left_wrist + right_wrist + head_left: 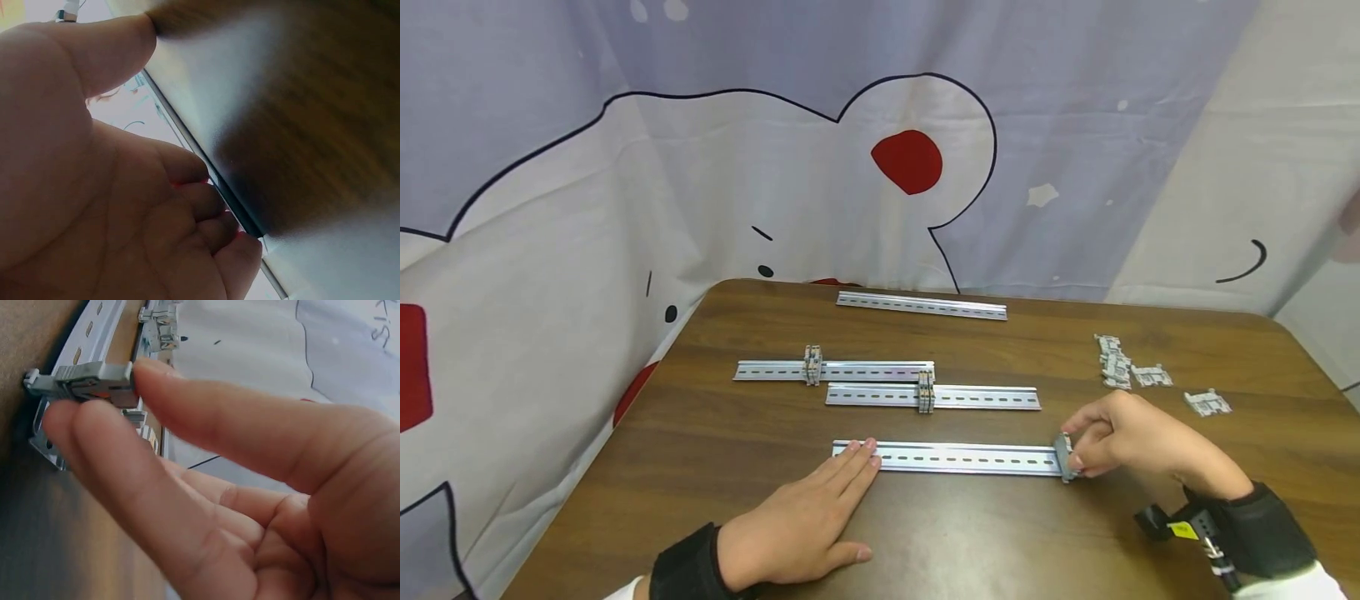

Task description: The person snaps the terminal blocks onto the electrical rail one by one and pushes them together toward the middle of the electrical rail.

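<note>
Grey block (1063,457), one, sits pinched in my right grip (1122,435) at slotted rail (962,457), straight-fingered left grip (805,523) on its opposite end.

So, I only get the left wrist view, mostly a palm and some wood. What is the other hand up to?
Observer: In the head view, the right hand pinches a small grey block at the right end of the nearest metal rail.

Visitor: Oh! Is there another rail with nothing on it?

Observer: Yes, a bare rail lies near the far edge of the table.

Visitor: And are any loose parts lying about?

Observer: Yes, several loose grey pieces lie on the right side, farther back than that hand.
</note>
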Motion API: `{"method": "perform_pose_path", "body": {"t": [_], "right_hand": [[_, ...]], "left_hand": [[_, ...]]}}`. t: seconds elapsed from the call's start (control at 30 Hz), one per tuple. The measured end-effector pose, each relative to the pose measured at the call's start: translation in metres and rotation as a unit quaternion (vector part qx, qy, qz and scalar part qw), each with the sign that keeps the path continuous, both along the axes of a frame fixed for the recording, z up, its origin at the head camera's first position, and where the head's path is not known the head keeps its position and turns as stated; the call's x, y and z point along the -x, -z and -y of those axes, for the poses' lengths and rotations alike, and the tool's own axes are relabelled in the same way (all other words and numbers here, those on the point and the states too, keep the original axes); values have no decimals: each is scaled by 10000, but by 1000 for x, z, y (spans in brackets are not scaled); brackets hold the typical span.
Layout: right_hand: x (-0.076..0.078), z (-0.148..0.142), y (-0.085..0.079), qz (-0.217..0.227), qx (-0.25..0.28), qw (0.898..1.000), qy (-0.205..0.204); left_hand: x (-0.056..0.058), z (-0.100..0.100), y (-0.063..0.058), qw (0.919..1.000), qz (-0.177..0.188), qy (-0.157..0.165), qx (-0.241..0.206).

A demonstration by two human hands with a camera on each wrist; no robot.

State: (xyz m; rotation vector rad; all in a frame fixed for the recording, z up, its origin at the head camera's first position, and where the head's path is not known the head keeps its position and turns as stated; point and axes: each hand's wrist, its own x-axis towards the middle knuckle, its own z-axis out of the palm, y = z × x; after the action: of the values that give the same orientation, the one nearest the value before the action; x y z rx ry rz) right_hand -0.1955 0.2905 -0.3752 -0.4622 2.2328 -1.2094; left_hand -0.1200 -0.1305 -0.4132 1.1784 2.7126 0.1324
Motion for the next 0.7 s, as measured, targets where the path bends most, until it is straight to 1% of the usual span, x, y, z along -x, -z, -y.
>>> {"method": "perform_pose_path", "body": {"t": [0.13,0.33,0.5,0.7], "right_hand": [[4,-8,7,309,272,9992,-6],[5,-13,12,383,467,9982,24],[4,-9,14,517,632,9966,149],[4,4,17,638,737,9948,299]], "left_hand": [[0,0,0,10000,46,7,-20],[1,-1,-2,9999,132,-51,8],[2,-1,-2,9998,168,-94,34],[0,0,-2,9997,174,-150,1]]}}
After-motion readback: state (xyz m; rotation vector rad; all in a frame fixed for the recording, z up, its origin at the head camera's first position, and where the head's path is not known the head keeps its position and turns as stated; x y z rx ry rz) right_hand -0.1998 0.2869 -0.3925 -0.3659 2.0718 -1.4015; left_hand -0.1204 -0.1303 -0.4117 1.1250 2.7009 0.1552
